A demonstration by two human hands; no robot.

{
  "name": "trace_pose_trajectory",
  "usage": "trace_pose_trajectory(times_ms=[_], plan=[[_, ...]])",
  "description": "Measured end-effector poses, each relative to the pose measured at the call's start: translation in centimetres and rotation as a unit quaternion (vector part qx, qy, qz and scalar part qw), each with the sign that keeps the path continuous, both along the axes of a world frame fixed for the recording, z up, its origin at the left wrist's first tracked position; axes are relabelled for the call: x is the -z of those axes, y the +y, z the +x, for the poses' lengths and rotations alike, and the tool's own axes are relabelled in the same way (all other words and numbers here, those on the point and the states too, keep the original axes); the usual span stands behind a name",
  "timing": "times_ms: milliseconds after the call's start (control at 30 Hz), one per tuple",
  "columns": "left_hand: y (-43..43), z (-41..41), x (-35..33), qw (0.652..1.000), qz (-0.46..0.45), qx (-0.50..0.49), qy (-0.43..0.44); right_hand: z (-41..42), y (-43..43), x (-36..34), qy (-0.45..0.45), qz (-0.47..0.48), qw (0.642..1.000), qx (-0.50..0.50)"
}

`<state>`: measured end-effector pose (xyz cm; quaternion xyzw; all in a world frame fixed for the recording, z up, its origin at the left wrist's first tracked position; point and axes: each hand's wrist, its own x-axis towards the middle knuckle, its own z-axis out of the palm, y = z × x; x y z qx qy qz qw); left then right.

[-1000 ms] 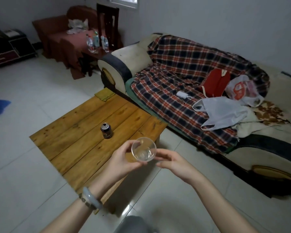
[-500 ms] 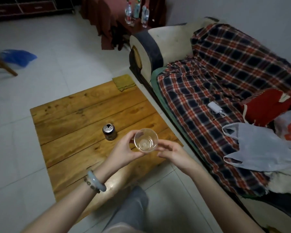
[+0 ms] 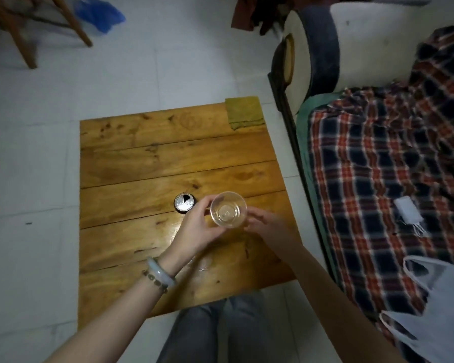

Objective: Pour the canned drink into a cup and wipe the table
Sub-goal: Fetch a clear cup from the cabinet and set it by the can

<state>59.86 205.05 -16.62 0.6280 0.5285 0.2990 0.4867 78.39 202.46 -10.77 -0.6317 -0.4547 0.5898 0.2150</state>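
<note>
Barely begun: left hand [image 3: 197, 229] grips the empty cup [image 3: 228, 209], right hand's [image 3: 268, 226] hold unclear; can [image 3: 185, 202] open, unpoured; table [image 3: 142, 158] unwiped.

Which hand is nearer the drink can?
Left. The left hand, gripping the clear cup, is right beside the can; the right hand is at the cup's far side.

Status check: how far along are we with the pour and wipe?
Done: the dark drink can on the wooden table looks opened. In hand: the left hand holds the empty clear plastic cup; the right hand is at its side. Left: pouring, then wiping; the olive cloth lies untouched at the far corner.
</note>
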Motion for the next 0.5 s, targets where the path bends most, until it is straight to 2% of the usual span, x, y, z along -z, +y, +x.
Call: trace_pose_trajectory(times_ms=[333, 500], plan=[[2.9, 3.3, 9.0, 0.992, -0.058, -0.115, 0.016, 1.7, 6.8, 8.3, 0.095, -0.035, 0.995, -0.018], [3.5, 4.6, 14.2, 0.982, -0.093, -0.161, 0.021, 2.2, 8.7, 15.2, 0.087, -0.084, 0.993, 0.008]])
